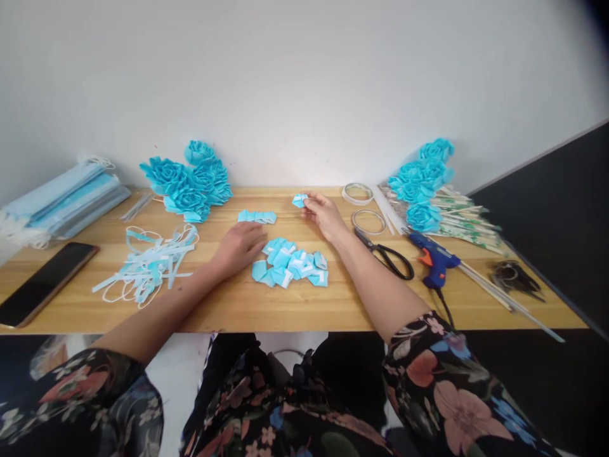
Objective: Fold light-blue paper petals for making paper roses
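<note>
Pinched between the fingertips of my right hand [324,214] is a small folded blue petal piece [299,200], held over the back middle of the table. My left hand [242,244] rests palm down on the wood with its fingers stretched out. Just beyond those fingers lies a short row of folded blue pieces [257,217]. A loose pile of similar blue and white folded pieces [290,261] lies between my two forearms, to the right of my left hand.
Blue flowers [190,181] and face masks [66,193] lie left, with cut strips [150,263] and a phone [45,282]. At right are tape rolls [358,193], scissors [387,254], a glue gun [434,257], more blue flowers [421,181], wrapped sticks [469,219] and a dark clip-like object [516,279].
</note>
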Motion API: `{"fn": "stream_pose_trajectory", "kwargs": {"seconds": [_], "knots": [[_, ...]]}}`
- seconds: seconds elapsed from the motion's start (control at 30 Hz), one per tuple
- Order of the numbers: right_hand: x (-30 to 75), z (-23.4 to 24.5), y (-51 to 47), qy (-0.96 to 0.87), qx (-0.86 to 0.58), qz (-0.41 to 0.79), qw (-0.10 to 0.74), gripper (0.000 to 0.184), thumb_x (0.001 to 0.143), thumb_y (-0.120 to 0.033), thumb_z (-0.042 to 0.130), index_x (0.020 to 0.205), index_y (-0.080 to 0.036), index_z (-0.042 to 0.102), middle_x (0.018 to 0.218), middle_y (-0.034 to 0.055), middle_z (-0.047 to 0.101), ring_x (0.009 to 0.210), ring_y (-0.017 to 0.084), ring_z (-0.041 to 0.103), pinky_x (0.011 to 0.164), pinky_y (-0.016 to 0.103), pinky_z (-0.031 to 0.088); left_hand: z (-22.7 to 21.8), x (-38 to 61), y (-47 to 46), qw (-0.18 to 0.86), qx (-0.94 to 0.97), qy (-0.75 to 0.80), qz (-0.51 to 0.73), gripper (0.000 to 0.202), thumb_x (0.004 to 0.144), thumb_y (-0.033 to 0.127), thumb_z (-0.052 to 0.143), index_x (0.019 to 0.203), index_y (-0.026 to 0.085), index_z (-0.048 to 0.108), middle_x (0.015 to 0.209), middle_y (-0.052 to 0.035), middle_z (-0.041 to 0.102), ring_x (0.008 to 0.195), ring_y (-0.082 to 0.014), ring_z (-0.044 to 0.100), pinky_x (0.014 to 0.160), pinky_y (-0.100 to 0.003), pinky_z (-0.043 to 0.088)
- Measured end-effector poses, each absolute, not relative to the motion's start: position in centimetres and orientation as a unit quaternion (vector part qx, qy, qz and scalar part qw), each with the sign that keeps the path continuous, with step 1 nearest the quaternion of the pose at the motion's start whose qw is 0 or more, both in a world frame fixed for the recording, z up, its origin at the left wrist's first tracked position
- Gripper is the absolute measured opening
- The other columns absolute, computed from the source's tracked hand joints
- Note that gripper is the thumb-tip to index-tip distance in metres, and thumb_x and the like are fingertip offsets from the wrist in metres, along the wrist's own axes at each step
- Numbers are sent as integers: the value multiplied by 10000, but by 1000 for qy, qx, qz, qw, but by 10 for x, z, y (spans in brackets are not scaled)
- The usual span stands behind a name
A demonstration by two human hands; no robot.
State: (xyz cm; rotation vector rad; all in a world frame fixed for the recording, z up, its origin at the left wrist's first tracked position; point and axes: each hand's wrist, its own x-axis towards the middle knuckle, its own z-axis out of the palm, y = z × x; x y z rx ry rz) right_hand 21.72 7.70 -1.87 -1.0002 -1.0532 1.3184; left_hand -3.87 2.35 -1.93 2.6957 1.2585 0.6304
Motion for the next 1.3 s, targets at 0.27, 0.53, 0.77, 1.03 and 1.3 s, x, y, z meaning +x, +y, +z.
{"fn": "stream_pose_trajectory", "kwargs": {"seconds": [0.27, 0.53, 0.77, 1.03, 1.3], "knots": [[216, -15, 76, -412, -423, 560, 581, 279, 728, -241, 666, 996, -211, 596, 768, -48, 649, 601, 64, 579, 619, 199, 528, -13, -23, 50, 9, 867, 457, 196, 351, 918, 313, 404, 924, 155, 718, 1045, -141, 697, 997, -265, 612, 917, -412, 458], [218, -17, 77, -404, -432, 556, 584, 410, 724, -264, 668, 1128, -221, 608, 798, -46, 646, 632, 69, 581, 662, 216, 541, 1, -13, 72, 68, 766, 561, 307, 377, 911, 335, 388, 942, 149, 715, 947, -88, 726, 874, -207, 632, 799, -311, 467], [216, -20, 78, -413, -431, 546, 588, 422, 718, -278, 690, 1129, -222, 614, 746, -50, 622, 625, 79, 580, 662, 237, 539, -9, -15, 79, 91, 804, 499, 310, 459, 911, 255, 352, 1282, 124, 587, 1253, -104, 660, 1197, -220, 569, 1067, -382, 397], [214, -18, 77, -423, -444, 537, 580, 400, 719, -297, 692, 1103, -213, 621, 771, -43, 622, 617, 74, 568, 665, 239, 539, -7, -19, 100, 103, 853, 471, 199, 512, 960, 285, 290, 1408, 111, 464, 1333, -126, 607, 1256, -228, 534, 1095, -392, 365], [214, -19, 77, -426, -426, 540, 588, 429, 684, -307, 717, 1088, -204, 620, 722, -51, 594, 613, 79, 557, 634, 236, 527, -2, -23, 98, 101, 858, 464, 197, 484, 968, 262, 278, 1397, 192, 489, 1234, -74, 677, 1194, -224, 569, 1111, -447, 320]]}}
